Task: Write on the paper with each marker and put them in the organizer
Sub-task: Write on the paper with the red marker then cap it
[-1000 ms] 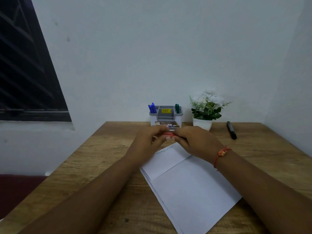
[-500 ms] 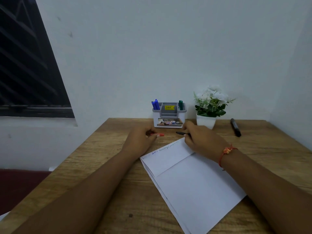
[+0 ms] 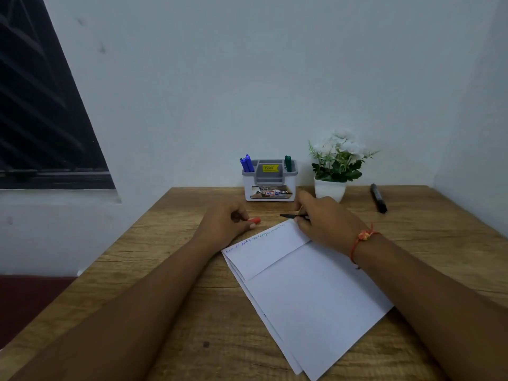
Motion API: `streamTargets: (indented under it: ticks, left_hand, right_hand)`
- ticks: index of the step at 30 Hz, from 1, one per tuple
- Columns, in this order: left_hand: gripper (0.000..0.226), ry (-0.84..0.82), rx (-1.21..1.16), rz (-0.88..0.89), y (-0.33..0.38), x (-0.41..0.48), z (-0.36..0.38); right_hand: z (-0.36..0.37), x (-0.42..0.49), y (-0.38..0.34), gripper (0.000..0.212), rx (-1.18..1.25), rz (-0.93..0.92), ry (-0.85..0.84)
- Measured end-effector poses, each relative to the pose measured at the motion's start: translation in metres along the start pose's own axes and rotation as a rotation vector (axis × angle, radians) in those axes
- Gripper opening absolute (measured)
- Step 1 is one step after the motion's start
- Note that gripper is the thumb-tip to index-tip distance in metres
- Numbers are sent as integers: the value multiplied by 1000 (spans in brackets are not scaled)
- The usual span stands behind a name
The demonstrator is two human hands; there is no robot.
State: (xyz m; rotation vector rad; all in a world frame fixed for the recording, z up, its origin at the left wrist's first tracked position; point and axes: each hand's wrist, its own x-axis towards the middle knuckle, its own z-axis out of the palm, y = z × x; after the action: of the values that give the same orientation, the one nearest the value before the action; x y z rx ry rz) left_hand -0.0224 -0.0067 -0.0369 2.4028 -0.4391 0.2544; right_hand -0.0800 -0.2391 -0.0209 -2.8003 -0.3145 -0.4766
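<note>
Right hand (image 3: 327, 224) grips an uncapped marker (image 3: 292, 215), dark tip pointing left, poised just off the far corner of the paper (image 3: 302, 292); whether the tip touches the sheet or the table (image 3: 165, 270) cannot be told. Left hand (image 3: 225, 224) is closed around the red cap (image 3: 254, 220), resting on the table just left of the paper. Faint blue and green scribbles run along the paper's far edge, and the organizer (image 3: 270, 185) at the back holds two blue markers (image 3: 247, 163) on its left side and a green marker (image 3: 287, 163) on its right. Judged step: writing with the red-capped marker, third colour. Next move calls for bringing the tip onto free paper beside the existing lines, a short stroke, then recapping with the left hand's cap. A black marker (image 3: 378, 198) lies unused on the table, right of the flower pot (image 3: 330, 188).
</note>
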Motion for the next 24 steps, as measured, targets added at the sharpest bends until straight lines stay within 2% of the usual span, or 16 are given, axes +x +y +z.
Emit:
streamTargets:
  ticks: [4, 7, 9, 11, 13, 15, 16, 17, 21, 24]
  left_hand:
    - [17, 87, -76, 71, 5, -3, -1]
    - [18, -10, -56, 206, 15, -9, -2]
    - [19, -125, -20, 307, 22, -13, 0]
    - [28, -201, 41, 341, 25, -14, 3]
    - [32, -226, 66, 339, 25, -15, 5]
    - [32, -233, 55, 343, 23, -14, 6]
    - [32, -235, 52, 347, 22, -14, 6]
    - [31, -237, 54, 352, 22, -13, 6]
    - [30, -262, 76, 376, 21, -11, 6]
    - [30, -268, 89, 378, 21, -10, 5]
  right_hand:
    - [-1, 1, 1, 18, 33, -24, 22]
    - [0, 2, 0, 20, 126, -25, 50]
    - [0, 2, -2, 30, 315, 67, 69]
    - [0, 3, -4, 36, 628, 213, 93]
    - [1, 6, -6, 29, 929, 316, 91]
    - [3, 7, -8, 14, 1081, 343, 87]
    - [5, 8, -9, 9, 1109, 356, 84]
    - [7, 9, -10, 12, 1111, 374, 81]
    - [12, 9, -11, 37, 927, 408, 83]
    - [16, 9, -9, 34, 886, 444, 89]
